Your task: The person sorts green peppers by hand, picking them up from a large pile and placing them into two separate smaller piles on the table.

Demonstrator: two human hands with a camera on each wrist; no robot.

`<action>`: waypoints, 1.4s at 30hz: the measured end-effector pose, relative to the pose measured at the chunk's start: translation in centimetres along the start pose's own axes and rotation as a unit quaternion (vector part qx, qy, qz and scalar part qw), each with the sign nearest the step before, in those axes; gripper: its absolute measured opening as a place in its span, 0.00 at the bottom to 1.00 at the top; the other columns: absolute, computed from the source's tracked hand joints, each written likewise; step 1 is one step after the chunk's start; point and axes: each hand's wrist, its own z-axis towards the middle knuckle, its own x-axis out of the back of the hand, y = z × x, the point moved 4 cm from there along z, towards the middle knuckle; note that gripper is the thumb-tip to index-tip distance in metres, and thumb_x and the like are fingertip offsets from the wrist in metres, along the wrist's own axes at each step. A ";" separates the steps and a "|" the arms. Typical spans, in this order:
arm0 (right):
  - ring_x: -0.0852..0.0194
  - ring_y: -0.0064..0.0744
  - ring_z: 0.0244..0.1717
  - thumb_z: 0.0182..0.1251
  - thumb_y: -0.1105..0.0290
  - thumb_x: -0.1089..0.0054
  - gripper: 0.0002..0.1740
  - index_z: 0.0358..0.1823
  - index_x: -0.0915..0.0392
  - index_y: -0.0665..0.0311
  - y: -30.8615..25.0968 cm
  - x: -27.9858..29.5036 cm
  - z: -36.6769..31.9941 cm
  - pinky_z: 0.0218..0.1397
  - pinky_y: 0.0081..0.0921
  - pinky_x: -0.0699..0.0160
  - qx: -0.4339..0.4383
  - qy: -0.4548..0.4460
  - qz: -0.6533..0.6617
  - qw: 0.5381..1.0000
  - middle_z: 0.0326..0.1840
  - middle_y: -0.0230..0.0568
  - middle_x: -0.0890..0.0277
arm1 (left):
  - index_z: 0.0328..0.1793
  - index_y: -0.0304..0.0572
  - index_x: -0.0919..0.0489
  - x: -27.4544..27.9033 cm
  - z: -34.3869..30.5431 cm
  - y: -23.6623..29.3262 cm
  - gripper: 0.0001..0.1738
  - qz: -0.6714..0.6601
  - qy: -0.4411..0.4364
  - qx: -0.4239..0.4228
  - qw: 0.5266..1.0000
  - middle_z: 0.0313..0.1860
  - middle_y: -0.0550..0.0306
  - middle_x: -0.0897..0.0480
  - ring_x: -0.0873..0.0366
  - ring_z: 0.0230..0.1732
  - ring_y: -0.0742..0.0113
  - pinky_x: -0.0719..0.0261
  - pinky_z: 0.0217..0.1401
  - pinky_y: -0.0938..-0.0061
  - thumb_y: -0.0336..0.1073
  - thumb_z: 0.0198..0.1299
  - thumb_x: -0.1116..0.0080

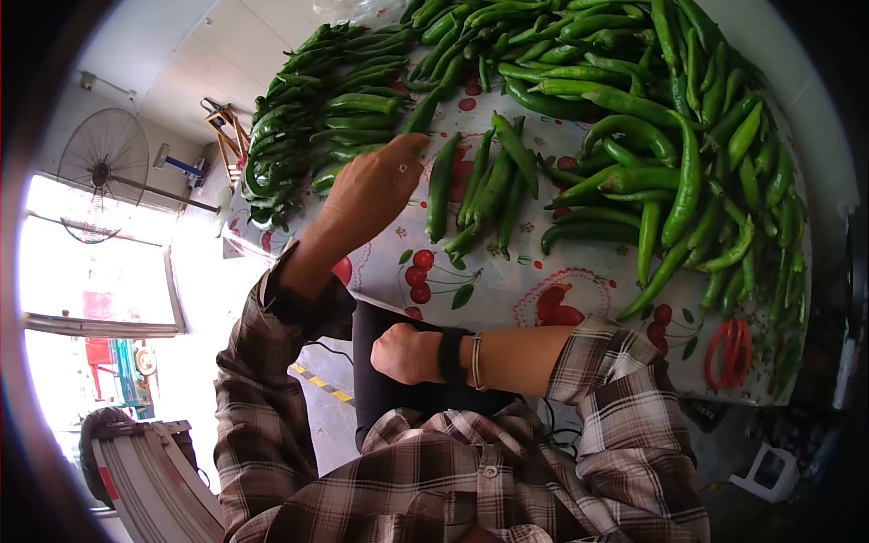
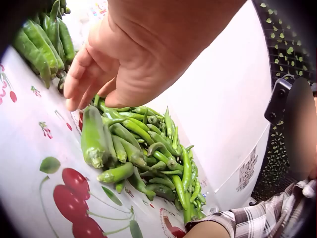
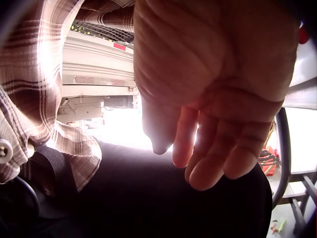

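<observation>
Peppers (image 1: 683, 176), green and long, cover much of the tablecloth (image 1: 496, 297) in front of me: one big heap curving along my right and the far side, and one group (image 1: 362, 107) on my left. They overlap too much for me to count. Between them lies one single pepper (image 1: 441, 190), and just beside it one small bunch (image 1: 493, 185), in which I make out at least four; the overlaps hide the rest.

My left hand (image 1: 373, 188) is over the table, at the near edge of the left group. Its fingers are loosely bent, with a gap to the thumb and nothing seen between. One pepper (image 1: 424, 110) shows just past the fingertips; I cannot tell whether they touch it.

My right hand (image 1: 405, 353) is above my dark trousers (image 3: 148, 198), four fingers and thumb hanging loose and holding nothing. From the head, its fingers are hidden. That wrist carries one black band (image 1: 451, 355) and one bracelet (image 1: 477, 362).

One red looped thing (image 1: 744, 355) lies by the table's right edge, hard to make out. One clear bag (image 1: 348, 9) is cut off at the top.
</observation>
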 end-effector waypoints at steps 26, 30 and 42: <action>0.17 0.40 0.42 0.52 0.73 0.40 0.13 0.40 0.18 0.66 0.1 0.1 -0.1 0.38 0.32 0.19 0.002 -0.012 0.008 1.000 0.40 0.45 0.18 | 0.55 0.51 0.23 0.1 0.7 -1.3 0.20 0.028 -0.001 -0.030 0.999 0.35 0.47 0.22 0.22 0.36 0.58 0.25 0.43 0.64 0.39 0.54 0.45; 0.17 0.39 0.42 0.52 0.72 0.40 0.13 0.40 0.18 0.66 0.1 0.1 0.0 0.38 0.32 0.19 -0.006 -0.019 0.000 1.000 0.40 0.44 0.18 | 0.58 0.49 0.25 -0.5 -1.7 -1.1 0.20 0.015 -0.056 -0.021 0.998 0.37 0.48 0.22 0.22 0.37 0.58 0.25 0.42 0.66 0.38 0.57 0.47; 0.17 0.38 0.41 0.52 0.73 0.41 0.11 0.37 0.17 0.64 0.1 0.2 -0.2 0.39 0.30 0.19 -0.009 -0.024 0.010 1.000 0.38 0.42 0.17 | 0.69 0.60 0.38 -1.2 -1.9 0.5 0.36 0.202 -0.111 -0.180 0.956 0.34 0.51 0.26 0.22 0.34 0.54 0.24 0.33 0.62 0.23 0.53 0.49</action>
